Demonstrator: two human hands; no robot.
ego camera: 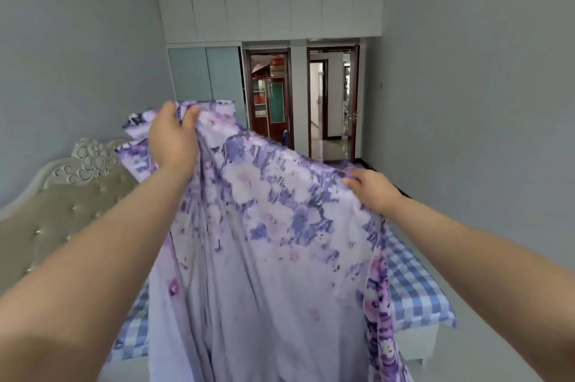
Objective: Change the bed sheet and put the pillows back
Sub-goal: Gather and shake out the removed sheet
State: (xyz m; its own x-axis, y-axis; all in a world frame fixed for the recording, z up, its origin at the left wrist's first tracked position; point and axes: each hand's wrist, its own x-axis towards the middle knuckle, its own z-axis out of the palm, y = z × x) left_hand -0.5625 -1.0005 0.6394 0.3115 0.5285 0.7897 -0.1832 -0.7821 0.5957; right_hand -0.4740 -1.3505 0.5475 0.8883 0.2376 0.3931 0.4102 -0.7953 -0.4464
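Observation:
A purple floral bed sheet (273,244) hangs in the air in front of me, held up by its top edge. My left hand (174,138) grips the upper left part of that edge, raised high. My right hand (373,191) grips the edge lower down on the right. The sheet drapes down over the bed, which is covered in a blue and white checked sheet (413,285). The hanging fabric hides most of the bed. No pillows are in sight.
A padded grey headboard (59,219) with carved scrollwork stands at the left. A wardrobe (205,73) with sliding doors fills the far wall, beside two open doorways (331,101). Bare floor runs along the bed's right side.

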